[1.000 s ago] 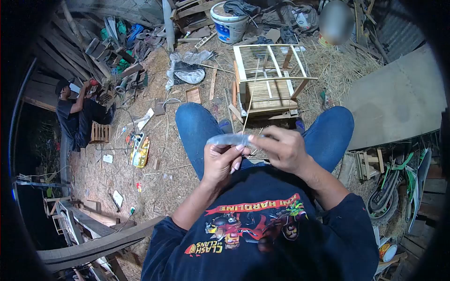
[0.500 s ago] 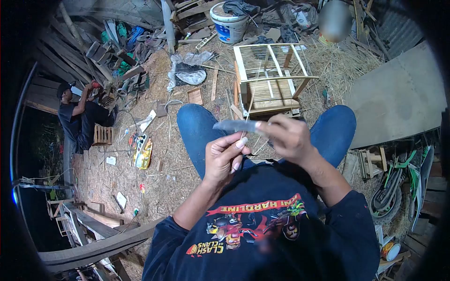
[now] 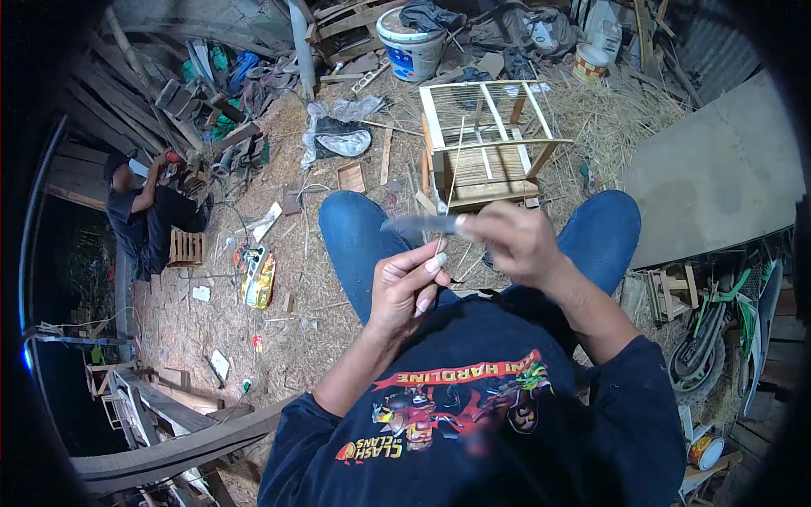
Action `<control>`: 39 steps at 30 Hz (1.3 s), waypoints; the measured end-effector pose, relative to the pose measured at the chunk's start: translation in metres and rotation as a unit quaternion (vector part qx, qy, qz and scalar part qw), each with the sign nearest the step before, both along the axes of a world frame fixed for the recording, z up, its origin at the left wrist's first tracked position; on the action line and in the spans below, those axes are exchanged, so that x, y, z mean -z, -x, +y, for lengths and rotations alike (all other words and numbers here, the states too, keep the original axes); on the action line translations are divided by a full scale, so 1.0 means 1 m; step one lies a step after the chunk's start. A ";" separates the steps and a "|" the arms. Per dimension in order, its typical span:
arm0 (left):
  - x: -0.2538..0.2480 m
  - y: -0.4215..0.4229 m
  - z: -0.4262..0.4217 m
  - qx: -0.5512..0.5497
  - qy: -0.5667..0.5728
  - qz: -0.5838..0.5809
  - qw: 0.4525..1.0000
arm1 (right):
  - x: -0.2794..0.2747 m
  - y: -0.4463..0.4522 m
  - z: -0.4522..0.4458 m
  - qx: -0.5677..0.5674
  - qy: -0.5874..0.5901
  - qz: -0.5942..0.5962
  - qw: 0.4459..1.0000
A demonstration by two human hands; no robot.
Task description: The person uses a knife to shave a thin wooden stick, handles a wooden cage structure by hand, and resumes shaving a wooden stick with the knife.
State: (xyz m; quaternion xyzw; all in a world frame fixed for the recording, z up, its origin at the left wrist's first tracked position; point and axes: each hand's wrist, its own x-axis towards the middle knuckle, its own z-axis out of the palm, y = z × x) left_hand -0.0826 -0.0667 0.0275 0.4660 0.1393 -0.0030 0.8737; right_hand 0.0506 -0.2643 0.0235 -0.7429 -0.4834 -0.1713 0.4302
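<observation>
- Left hand (image 3: 404,286): grip pinching thin stick (image 3: 456,165).
- Right hand (image 3: 517,243): grip closed around knife (image 3: 422,224).
- Should the knife slip, it could cut the nearby left hand.

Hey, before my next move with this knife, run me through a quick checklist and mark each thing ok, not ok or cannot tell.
1. Knife gripped in your right hand: ok.
2. Thin stick pinched in your left hand: ok.
3. Left fingertips well away from the blade: not ok, they look close to it.
4. Blade edge sharp and clean: cannot tell, it is blurred.
5. Other person well apart from the blade: ok, off to your left.
</observation>
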 end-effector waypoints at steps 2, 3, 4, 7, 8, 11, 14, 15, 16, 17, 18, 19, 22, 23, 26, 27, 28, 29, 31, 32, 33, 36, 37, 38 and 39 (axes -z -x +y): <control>0.004 0.000 0.002 0.002 -0.012 0.004 1.000 | -0.006 0.000 -0.001 0.008 0.005 0.007 1.000; 0.004 0.000 0.003 0.005 -0.013 0.004 1.000 | -0.007 0.000 -0.002 0.016 0.012 0.013 1.000; 0.004 0.000 0.004 0.001 -0.015 0.000 1.000 | -0.006 0.001 -0.002 0.019 0.012 0.014 1.000; 0.005 0.001 0.003 -0.005 -0.015 -0.008 1.000 | -0.001 0.000 0.001 -0.006 0.009 -0.002 1.000; 0.008 0.001 0.003 -0.010 -0.032 -0.004 0.999 | -0.001 0.002 0.002 -0.025 0.019 0.006 0.999; 0.011 0.003 0.005 -0.013 -0.046 0.001 0.999 | 0.007 -0.025 0.003 0.024 -0.018 0.034 0.999; 0.014 0.003 0.007 -0.015 -0.039 0.001 0.999 | 0.006 -0.011 0.008 0.004 0.009 0.022 1.000; 0.016 0.006 0.008 -0.012 -0.037 0.003 0.999 | 0.005 -0.003 0.010 -0.019 0.027 0.018 0.999; 0.018 0.008 0.010 -0.012 -0.038 0.005 0.999 | 0.007 -0.009 0.010 -0.009 0.027 0.012 1.000; 0.020 0.010 0.012 -0.016 -0.043 0.010 0.999 | 0.013 -0.017 0.012 -0.009 0.027 0.013 1.000; 0.022 0.012 0.013 -0.021 -0.047 0.013 0.999 | 0.018 -0.025 0.016 0.008 0.021 0.021 1.000; 0.023 0.012 0.014 -0.023 -0.047 0.014 0.999 | 0.021 -0.029 0.019 0.025 0.015 0.028 0.999; 0.029 0.018 0.019 -0.041 -0.053 0.034 0.997 | 0.017 -0.004 0.023 -0.037 0.061 0.040 0.997; 0.031 0.020 0.023 -0.048 -0.071 0.038 0.996 | 0.018 -0.004 0.026 -0.044 0.066 0.041 0.996; 0.038 0.029 0.033 -0.065 -0.091 0.051 0.992 | 0.034 -0.029 0.046 -0.001 0.013 0.062 0.998; 0.040 0.032 0.039 -0.072 -0.096 0.059 0.991 | 0.035 -0.026 0.053 -0.006 0.013 0.062 0.998; 0.042 0.037 0.046 -0.070 -0.093 0.073 0.991 | 0.035 -0.018 0.064 -0.048 -0.010 0.241 0.969; 0.047 0.043 0.052 -0.075 -0.095 0.076 0.990 | 0.036 -0.012 0.073 -0.088 -0.032 0.413 0.906; 0.052 0.052 0.062 -0.054 -0.078 0.066 0.993 | 0.042 -0.007 0.090 -0.137 -0.061 0.459 0.876; 0.054 0.056 0.066 -0.058 -0.079 0.066 0.993 | 0.043 -0.004 0.094 -0.181 -0.059 0.514 0.836; 0.054 0.060 0.068 -0.043 -0.088 0.069 0.993 | 0.039 -0.001 0.098 -0.225 -0.055 0.566 0.791; 0.051 0.062 0.069 -0.038 -0.074 0.048 0.995 | 0.035 0.006 0.107 -0.232 -0.081 0.587 0.771; 0.050 0.058 0.069 -0.044 -0.052 0.023 0.997 | 0.032 0.008 0.107 -0.223 -0.092 0.609 0.756; 0.048 0.054 0.070 -0.033 -0.087 0.024 0.995 | 0.031 0.010 0.108 -0.223 -0.090 0.607 0.757; 0.044 0.048 0.069 -0.034 -0.086 0.021 0.996 | 0.029 0.012 0.109 -0.220 -0.089 0.602 0.762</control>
